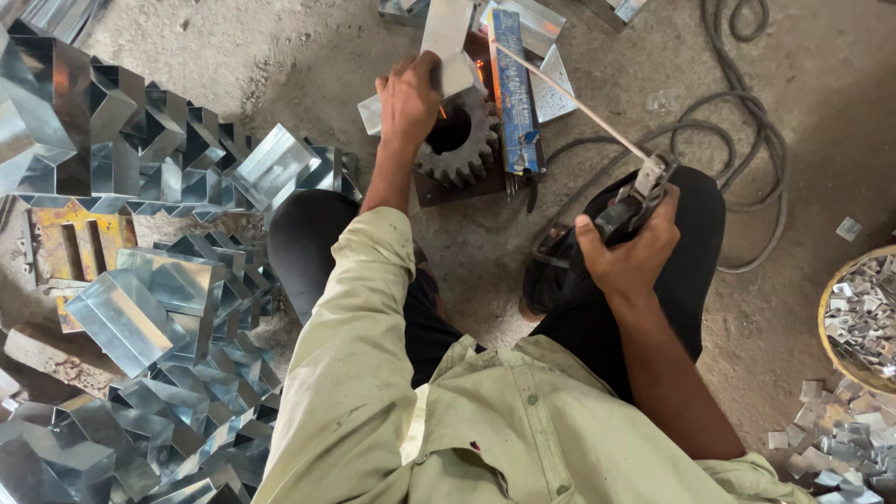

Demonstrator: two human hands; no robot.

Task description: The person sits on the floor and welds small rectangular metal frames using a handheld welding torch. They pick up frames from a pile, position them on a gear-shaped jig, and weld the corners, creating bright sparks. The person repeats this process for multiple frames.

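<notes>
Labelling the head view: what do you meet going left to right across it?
Pile of shiny sheet-metal boxes → left hand pressing a metal piece on the toothed gear → blue flat packet → right hand gripping the electrode holder → coiled cable → basket of small metal clips.

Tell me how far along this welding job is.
Done, it seems: a big pile of folded metal boxes lies on the person's left. In hand: the left hand steadies a metal piece on a gear, while the right hand holds the electrode holder, its rod glowing at the joint. Left: small metal tabs wait in a basket and on the floor.
</notes>
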